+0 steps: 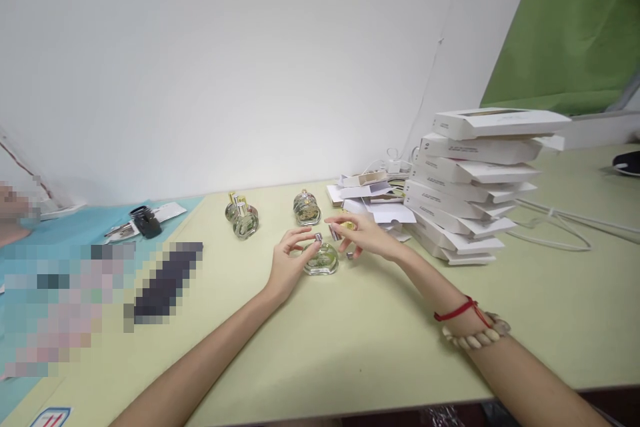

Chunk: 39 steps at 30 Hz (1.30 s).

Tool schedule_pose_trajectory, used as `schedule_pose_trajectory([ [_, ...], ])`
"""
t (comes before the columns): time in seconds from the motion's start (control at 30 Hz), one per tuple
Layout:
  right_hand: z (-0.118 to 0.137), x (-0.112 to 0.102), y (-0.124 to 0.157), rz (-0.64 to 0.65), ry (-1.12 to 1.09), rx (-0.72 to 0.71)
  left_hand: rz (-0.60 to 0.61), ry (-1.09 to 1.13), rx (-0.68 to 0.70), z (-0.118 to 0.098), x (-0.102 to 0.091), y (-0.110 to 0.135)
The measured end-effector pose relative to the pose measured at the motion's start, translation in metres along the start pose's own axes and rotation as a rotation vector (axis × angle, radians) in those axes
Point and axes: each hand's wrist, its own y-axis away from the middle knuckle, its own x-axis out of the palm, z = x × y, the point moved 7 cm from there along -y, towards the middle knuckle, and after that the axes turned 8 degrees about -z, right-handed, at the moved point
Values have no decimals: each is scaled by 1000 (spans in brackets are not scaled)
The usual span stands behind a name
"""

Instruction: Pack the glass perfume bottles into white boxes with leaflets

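Note:
A clear glass perfume bottle (323, 261) with a silver neck stands upright on the table. My left hand (290, 259) is curled at its left side, the thumb against the bottle near the neck. Just to the right, my right hand (367, 235) pinches a small silver cap (335, 233) between thumb and fingers, apart from the bottle's top. Another small silver piece (350, 255) shows below that hand. Something gold is partly hidden behind its fingers. Further back stand more perfume bottles (307, 209) in a row, and at the left a group of bottles (245, 221) with gold and silver tops.
A tall stack of white boxes (465, 193) rises at the right, with opened white cartons (373, 193) beside it. White cables (555, 227) lie behind the stack. On the blue cover at left is a dark jar (145, 222). A white wall (280, 67) bounds the back.

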Motion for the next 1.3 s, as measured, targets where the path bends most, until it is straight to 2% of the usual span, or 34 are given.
schedule_pose_trajectory([
  [0.13,-14,4,6,191,77,120,4,-12,4,0,0,0],
  [0.27,-27,5,7,240,134,189,3,-12,0,-1,0,0],
  [0.47,-36,1,-6,111,109,133,20,-27,-7,-3,1,1],
  [0.57,-35,-6,-14,-10,91,81,3,-47,13,-8,1,3],
  [0.7,-25,-23,-18,-220,60,-11,-13,-119,151,-23,0,9],
  [0.8,-23,-27,-19,-264,84,-40,9,-174,292,-34,2,16],
  [0.9,-27,-28,-20,-278,140,-54,44,-194,344,-37,6,19],
  [1.0,-31,-24,-21,-277,193,-79,72,-183,315,-34,8,18],
  [1.13,-32,-18,-21,-241,262,-119,82,-112,212,-29,8,14],
  [1.3,-31,-27,-21,-348,322,-154,34,-50,118,-22,5,10],
])
